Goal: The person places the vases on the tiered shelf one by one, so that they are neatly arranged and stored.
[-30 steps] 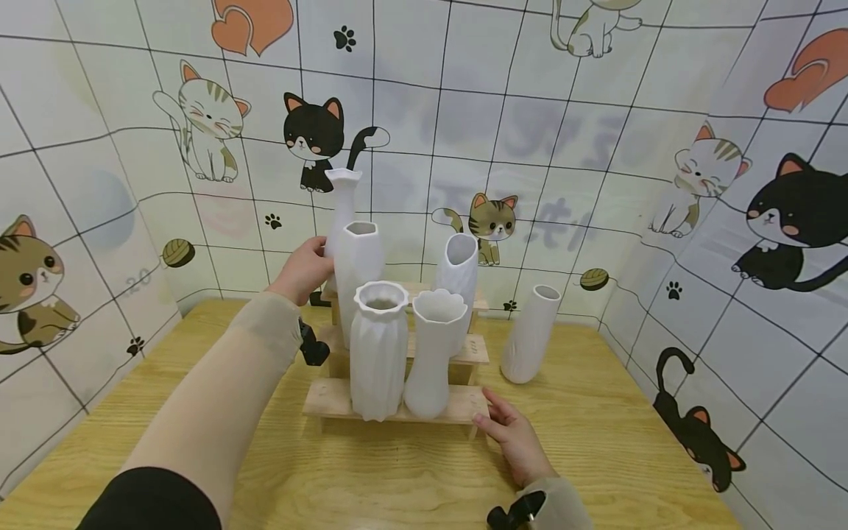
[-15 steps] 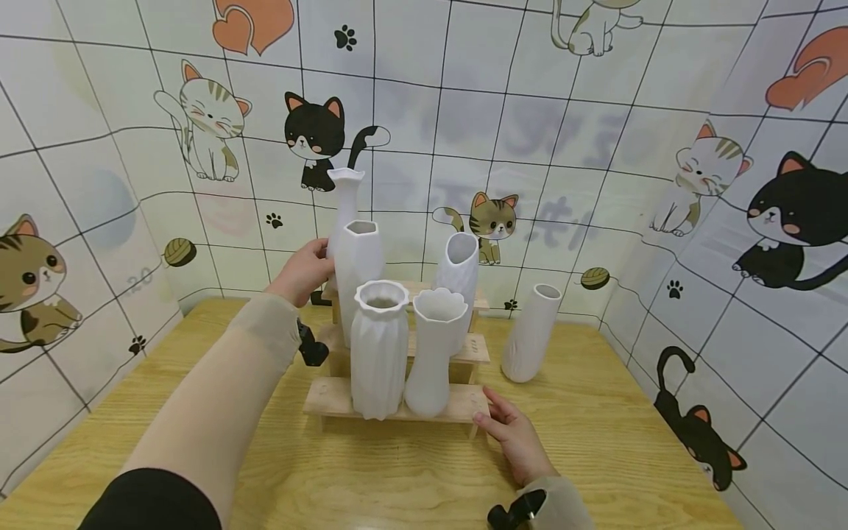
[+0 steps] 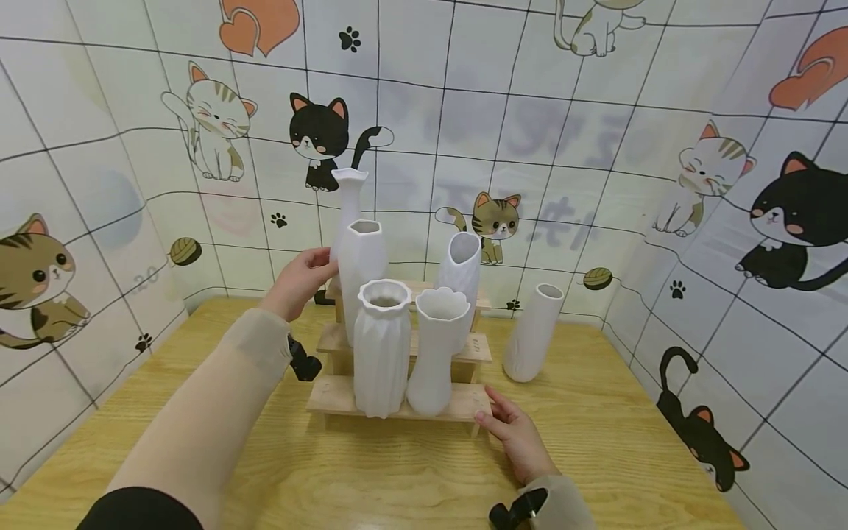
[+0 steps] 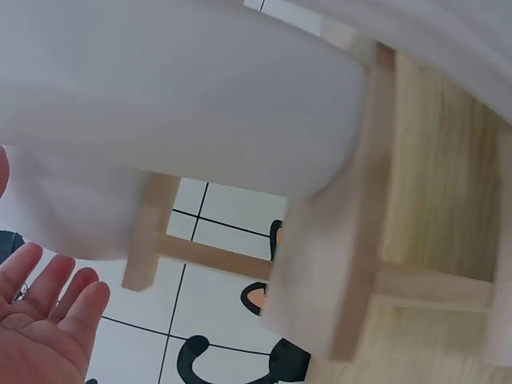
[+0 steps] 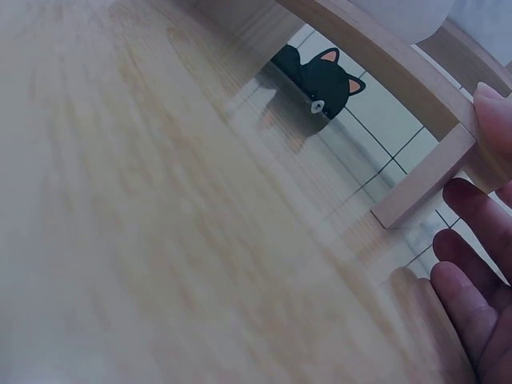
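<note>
A tall white vase with a flared rim [image 3: 350, 195] stands on the top tier of a three-tier wooden stand [image 3: 329, 395]. My left hand [image 3: 299, 283] is beside this vase; in the left wrist view its fingers [image 4: 84, 308] are loosely spread next to the white body, partly out of frame. My right hand [image 3: 518, 436] holds the right end of the bottom board, thumb on top [image 5: 494, 120] and fingers below near the leg [image 5: 424, 180]. On the lower tiers stand a faceted vase [image 3: 364, 258], a slant-mouthed vase [image 3: 466, 276], a fluted vase [image 3: 382, 357] and a scalloped-rim vase [image 3: 439, 346].
Another white vase [image 3: 533, 335] stands on the wooden table [image 3: 397, 478], right of the stand. A white sheet with cat drawings and a grid [image 3: 424, 110] hangs behind and at both sides.
My left hand has drawn slightly left and toward me from the tall vase, and its wrist has lowered a little. The right hand and the stand look unmoved; the view shifts slightly.
</note>
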Demonstrator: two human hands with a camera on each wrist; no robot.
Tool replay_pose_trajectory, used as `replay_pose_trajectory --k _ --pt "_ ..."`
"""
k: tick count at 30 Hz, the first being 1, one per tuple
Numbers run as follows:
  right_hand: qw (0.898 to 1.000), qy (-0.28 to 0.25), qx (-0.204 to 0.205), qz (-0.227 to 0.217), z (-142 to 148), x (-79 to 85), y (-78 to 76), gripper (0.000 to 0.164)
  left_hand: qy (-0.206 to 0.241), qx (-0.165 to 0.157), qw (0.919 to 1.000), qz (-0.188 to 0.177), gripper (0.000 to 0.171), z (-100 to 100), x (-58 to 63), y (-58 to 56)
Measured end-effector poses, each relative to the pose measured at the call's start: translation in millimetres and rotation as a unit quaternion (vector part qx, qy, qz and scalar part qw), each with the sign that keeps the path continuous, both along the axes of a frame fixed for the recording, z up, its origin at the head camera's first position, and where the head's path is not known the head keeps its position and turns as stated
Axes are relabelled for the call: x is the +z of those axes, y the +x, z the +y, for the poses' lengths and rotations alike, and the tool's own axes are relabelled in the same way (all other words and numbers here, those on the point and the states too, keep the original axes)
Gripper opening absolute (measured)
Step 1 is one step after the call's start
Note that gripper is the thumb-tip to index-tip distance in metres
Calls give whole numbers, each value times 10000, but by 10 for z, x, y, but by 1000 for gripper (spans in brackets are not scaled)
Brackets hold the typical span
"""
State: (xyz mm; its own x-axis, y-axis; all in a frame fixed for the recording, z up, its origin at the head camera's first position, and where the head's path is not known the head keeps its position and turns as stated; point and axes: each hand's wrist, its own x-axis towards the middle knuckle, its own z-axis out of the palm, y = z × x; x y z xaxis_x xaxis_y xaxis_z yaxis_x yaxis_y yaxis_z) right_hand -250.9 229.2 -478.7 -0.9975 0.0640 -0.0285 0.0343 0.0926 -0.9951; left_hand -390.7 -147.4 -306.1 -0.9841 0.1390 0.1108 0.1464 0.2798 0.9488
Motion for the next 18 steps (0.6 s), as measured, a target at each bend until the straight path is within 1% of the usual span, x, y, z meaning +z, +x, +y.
replay_pose_trajectory --k 3,7,9,12,18 --pt "10000 36 -2 -27 3 7 4 64 13 56 10000 -14 82 -41 -74 58" --pt "10000 34 -23 -58 12 4 -5 64 225 157 9996 10 80 -94 -185 161" --pt "10000 13 -27 -52 15 2 -14 63 336 240 9991 32 78 -125 -244 226" --pt "10000 16 -12 -34 16 -6 -19 63 476 334 9982 158 77 -186 -348 326" --pt "10000 90 26 5 13 -21 -17 67 699 443 9960 344 77 -304 -604 560"
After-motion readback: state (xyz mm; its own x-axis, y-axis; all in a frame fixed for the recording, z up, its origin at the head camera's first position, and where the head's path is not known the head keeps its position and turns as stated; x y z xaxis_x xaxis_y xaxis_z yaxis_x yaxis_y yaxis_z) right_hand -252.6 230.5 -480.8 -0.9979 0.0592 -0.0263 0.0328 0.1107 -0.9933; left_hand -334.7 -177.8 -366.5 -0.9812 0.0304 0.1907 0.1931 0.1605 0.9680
